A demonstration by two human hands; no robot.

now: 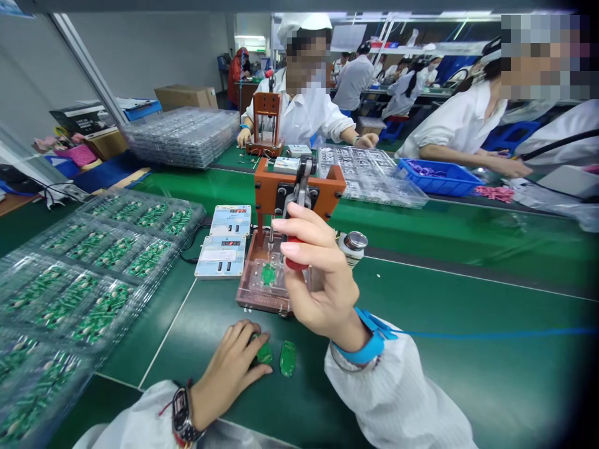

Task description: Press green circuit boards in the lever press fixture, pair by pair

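My right hand [322, 274] grips the red knob [296, 264]; my left hand [229, 365] touches — perhaps pinches — a board [264, 355], a second board [288, 358] just right, long axis pointing away.

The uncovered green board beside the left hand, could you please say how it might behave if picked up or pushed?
The green board looks small and thin, so it is probably light. Its flat shape suggests it would stay stiff. Lying flat on the smooth tabletop, it would likely slide rather than roll.
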